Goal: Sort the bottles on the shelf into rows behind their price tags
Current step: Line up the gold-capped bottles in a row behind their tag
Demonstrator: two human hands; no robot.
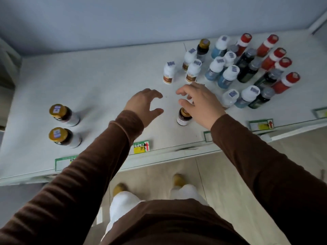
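The small dark-brown bottle with a gold screw cap and pale label (184, 117) stands upright on the white shelf (106, 82), near the front edge, just under the person's right hand (200, 101). That hand hovers over the cap with fingers loosely spread and curled downward; its grip has nothing in it that I can make out, though the thumb lies very close to the cap. The left hand (144, 103) is held out beside it, fingers and thumb bowed into an open C, holding nothing and clear of any bottle.

I would judge the bottle light and rigid, probably glass or hard plastic, with a smooth label that could slip. It is narrow and tall for its base, so it would tip easily; taking it round the cap or the shoulder just below looks safest.

Two matching gold-capped brown bottles (63, 114) stand well apart at the left, one behind the other, behind a green-framed price tag (62, 161). Another green-and-yellow price tag (141, 147) sits on the shelf lip between the arms.

To the right and behind is a crowded cluster: white-capped brown-labelled bottles (169, 72), white-capped blue bottles (228, 76), dark green bottles with grey caps (247, 71) and red-capped red bottles (284, 83). The nearest white-capped ones stand just beyond the right hand's fingers, so a careless lift could knock them.
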